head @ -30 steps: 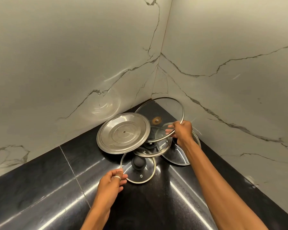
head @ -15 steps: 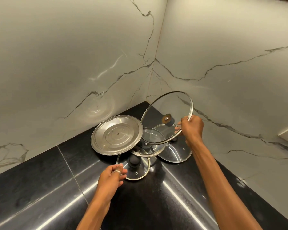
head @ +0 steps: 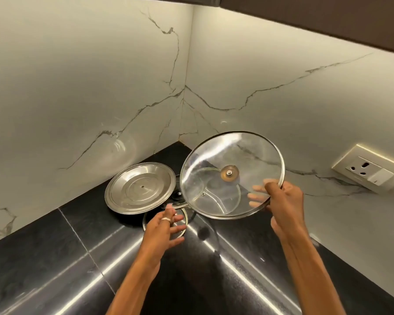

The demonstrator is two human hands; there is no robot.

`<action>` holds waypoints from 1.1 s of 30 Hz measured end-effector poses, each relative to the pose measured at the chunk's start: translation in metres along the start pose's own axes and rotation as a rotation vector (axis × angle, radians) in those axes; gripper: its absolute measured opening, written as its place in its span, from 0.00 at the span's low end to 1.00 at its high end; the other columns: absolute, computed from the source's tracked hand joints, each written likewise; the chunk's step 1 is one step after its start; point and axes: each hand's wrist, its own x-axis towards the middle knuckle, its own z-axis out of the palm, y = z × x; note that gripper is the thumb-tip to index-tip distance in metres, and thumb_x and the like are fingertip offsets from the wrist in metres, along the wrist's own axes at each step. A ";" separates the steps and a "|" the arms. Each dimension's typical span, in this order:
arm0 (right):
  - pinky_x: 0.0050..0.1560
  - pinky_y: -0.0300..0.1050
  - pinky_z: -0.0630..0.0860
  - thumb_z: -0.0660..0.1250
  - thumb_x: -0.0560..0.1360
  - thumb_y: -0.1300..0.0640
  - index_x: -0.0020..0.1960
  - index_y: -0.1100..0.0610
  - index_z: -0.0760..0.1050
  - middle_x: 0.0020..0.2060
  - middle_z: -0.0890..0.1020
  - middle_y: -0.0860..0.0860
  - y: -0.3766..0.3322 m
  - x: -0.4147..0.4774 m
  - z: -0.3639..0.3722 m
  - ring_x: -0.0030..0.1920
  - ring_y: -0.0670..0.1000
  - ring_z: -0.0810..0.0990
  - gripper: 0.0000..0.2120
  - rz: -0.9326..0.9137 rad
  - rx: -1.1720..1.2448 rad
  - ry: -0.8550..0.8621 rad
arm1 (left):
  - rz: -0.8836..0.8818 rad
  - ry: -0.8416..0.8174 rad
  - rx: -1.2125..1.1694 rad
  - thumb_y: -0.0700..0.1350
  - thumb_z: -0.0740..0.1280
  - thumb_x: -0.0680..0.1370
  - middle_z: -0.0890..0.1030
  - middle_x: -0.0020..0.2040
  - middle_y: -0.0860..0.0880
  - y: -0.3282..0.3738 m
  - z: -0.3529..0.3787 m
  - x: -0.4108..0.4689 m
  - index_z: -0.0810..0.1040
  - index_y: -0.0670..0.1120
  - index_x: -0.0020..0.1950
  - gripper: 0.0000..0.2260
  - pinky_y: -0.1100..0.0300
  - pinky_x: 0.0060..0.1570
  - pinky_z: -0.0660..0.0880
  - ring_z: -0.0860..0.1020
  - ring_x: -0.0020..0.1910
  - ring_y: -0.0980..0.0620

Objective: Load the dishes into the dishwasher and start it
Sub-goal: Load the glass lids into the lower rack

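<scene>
My right hand (head: 284, 198) grips the rim of a large glass lid (head: 214, 160) and holds it tilted above the counter, underside and centre screw facing me. Below it, in the corner, lie a round steel lid (head: 140, 187) and smaller glass lids; one small glass lid (head: 146, 220) shows under my left hand, another (head: 214, 196) is seen through the lifted glass. My left hand (head: 164, 228), a ring on one finger, hovers with fingers spread over the small lid, holding nothing.
The black glossy countertop (head: 55, 258) runs into a corner between two white marble walls (head: 77, 87). A wall socket with a switch (head: 371, 171) sits on the right wall. A dark cabinet underside (head: 328, 17) hangs at the top right.
My right hand has lifted the large glass lid up and to the right, off the pile. My left hand has moved forward over the small glass lid and spread its fingers.
</scene>
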 end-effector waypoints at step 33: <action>0.18 0.34 0.56 0.60 0.83 0.49 0.34 0.52 0.68 0.24 0.63 0.50 0.052 -0.072 -0.120 0.20 0.44 0.60 0.19 0.155 0.477 0.118 | 0.348 -0.243 1.149 0.73 0.52 0.76 0.83 0.44 0.54 -0.022 0.103 -0.011 0.78 0.54 0.55 0.28 0.52 0.48 0.78 0.81 0.45 0.51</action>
